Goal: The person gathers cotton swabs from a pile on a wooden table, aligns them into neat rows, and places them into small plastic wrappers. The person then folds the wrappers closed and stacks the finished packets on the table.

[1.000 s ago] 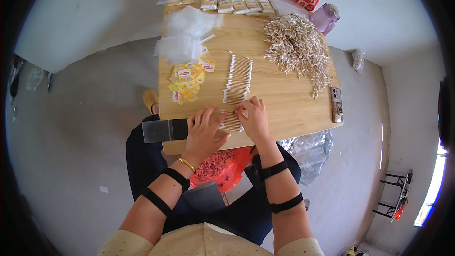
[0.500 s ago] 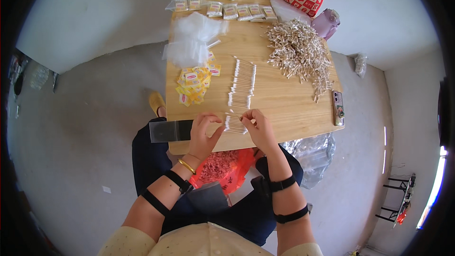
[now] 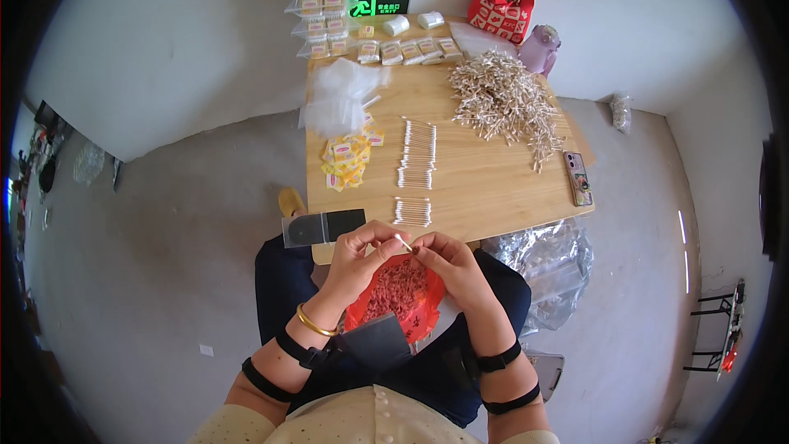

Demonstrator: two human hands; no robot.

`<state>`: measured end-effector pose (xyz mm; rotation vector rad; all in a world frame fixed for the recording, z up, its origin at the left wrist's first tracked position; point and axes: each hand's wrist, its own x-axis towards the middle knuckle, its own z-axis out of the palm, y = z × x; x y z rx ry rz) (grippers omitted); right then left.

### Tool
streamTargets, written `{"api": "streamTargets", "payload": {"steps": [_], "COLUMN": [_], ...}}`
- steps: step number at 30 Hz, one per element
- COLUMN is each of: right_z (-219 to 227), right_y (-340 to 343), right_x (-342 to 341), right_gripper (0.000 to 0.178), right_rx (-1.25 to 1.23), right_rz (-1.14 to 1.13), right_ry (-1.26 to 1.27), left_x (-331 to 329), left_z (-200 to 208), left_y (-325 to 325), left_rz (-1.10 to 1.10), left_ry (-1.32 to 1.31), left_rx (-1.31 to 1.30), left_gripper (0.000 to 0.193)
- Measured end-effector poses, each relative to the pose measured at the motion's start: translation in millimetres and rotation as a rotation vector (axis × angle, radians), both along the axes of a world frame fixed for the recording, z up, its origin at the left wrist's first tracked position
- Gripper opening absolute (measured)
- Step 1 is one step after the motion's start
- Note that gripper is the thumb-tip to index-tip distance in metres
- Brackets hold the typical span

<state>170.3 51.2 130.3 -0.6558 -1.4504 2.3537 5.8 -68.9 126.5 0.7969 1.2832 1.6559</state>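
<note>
My left hand [image 3: 355, 256] and right hand [image 3: 448, 263] meet just off the near edge of the table [image 3: 493, 181], over my lap. Between them I hold one cotton swab [image 3: 403, 242], thumb and fingertips of both hands pinched together on it, its white tip up. Under my hands an open red bag [image 3: 399, 296] lies on my lap. On the table, a short row of swabs [image 3: 412, 212] lies by the near edge, with a longer row [image 3: 418, 153] behind it. A loose heap of swabs [image 3: 503, 103] fills the far right corner. Yellow packets [image 3: 347, 158] lie near the left edge, and a phone [image 3: 577, 178] lies at the right edge.
</note>
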Motion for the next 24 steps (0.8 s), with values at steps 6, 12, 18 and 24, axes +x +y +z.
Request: {"api": "streamTargets", "payload": {"steps": [6, 12, 18, 24], "right_z": [29.9, 52.0, 73.8, 77.0], "right_y": [-19.0, -36.6, -46.8, -45.5], "right_x": [17.6, 31.3, 34.1, 38.5], "right_gripper": [0.021, 0.016, 0.010, 0.020], "right_rx": [-0.105, 0.060, 0.313, 0.264], "right_rz": [0.041, -0.089, -0.121, -0.011], "right_ry": [0.158, 0.169, 0.136, 0.158], "left_x": [17.0, 28.9, 33.6, 34.7], "left_z": [35.8, 57.3, 80.2, 88.1], "left_y": [-11.8, -24.2, -29.6, -31.0], "left_rz": [-0.022, 0.004, 0.073, 0.014], "left_ry": [0.111, 0.295, 0.320, 0.363], "left_rx": [0.148, 0.206, 0.242, 0.255], "left_gripper": [0.010, 0.014, 0.017, 0.010]}}
